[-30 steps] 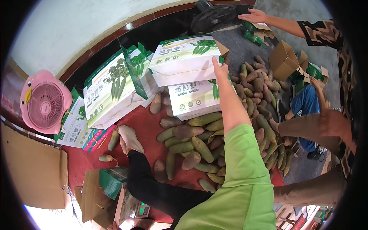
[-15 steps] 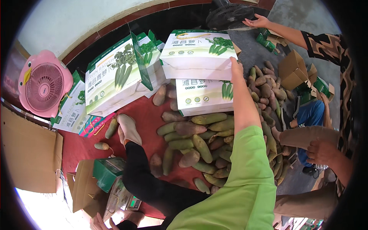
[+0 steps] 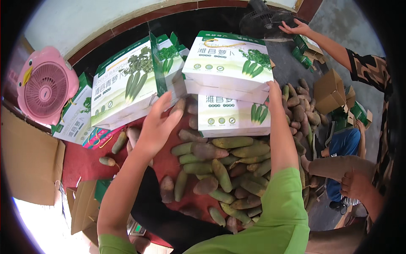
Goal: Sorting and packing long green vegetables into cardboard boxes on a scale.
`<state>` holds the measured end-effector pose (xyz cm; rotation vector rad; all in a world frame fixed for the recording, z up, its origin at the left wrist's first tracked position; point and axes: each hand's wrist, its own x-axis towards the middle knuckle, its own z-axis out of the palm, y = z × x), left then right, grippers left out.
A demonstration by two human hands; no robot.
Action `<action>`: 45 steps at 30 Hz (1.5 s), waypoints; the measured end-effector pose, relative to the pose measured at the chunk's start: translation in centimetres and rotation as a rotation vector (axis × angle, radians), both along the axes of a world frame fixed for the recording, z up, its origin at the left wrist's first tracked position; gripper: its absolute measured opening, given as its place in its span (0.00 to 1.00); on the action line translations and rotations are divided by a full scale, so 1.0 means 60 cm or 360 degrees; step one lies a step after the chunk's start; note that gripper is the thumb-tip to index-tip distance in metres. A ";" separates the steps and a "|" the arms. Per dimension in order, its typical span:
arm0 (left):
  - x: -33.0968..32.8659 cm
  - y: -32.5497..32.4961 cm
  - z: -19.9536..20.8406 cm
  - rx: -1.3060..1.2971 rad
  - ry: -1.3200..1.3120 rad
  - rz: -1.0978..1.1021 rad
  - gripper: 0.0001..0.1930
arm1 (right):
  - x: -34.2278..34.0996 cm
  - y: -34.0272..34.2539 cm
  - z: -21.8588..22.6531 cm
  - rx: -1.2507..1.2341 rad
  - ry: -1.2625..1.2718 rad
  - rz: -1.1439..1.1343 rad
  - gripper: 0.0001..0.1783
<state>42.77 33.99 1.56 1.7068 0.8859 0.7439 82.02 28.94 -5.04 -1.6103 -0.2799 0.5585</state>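
Note:
My right hand grips the right end of a white-and-green radish carton with a yellow cord handle. That carton rests over another radish carton, whose upper part it hides. My left hand is raised, with fingers spread and nothing in it, below and left of the gripped carton. To its left stands a large radish carton, with an open-flapped one beside it. Green radishes lie heaped on the red carpet under my arms.
A pink fan stands at the left, above a brown cardboard sheet. Lower left is an open brown carton by a scale. A black fan stands at the back. Another person's hand reaches in at the right.
My left hand has risen from the lower edge toward the cartons, fingers spread. My right hand stays on the upper carton, whose front now shows more fully. The view has shifted slightly.

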 end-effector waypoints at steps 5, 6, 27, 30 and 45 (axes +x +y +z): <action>0.122 0.139 -0.096 -0.0397 -0.0144 0.0277 0.42 | -0.009 -0.006 0.001 -0.0340 -0.0069 0.0035 0.34; 0.130 0.160 -0.108 -0.0397 -0.0153 0.0288 0.42 | -0.014 -0.005 0.004 -0.0350 -0.0062 0.0072 0.35; 0.004 0.001 -0.075 -0.0557 -0.0274 -0.0107 0.30 | -0.056 -0.186 0.053 -0.0324 -0.0178 0.0099 0.31; -0.034 -0.072 -0.071 -0.0568 -0.0182 -0.0152 0.30 | -0.075 -0.254 0.042 -0.0177 -0.0235 0.0258 0.29; -0.035 -0.136 -0.079 -0.0929 -0.0078 0.0204 0.28 | -0.125 -0.249 -0.020 -0.0037 -0.0543 0.0174 0.34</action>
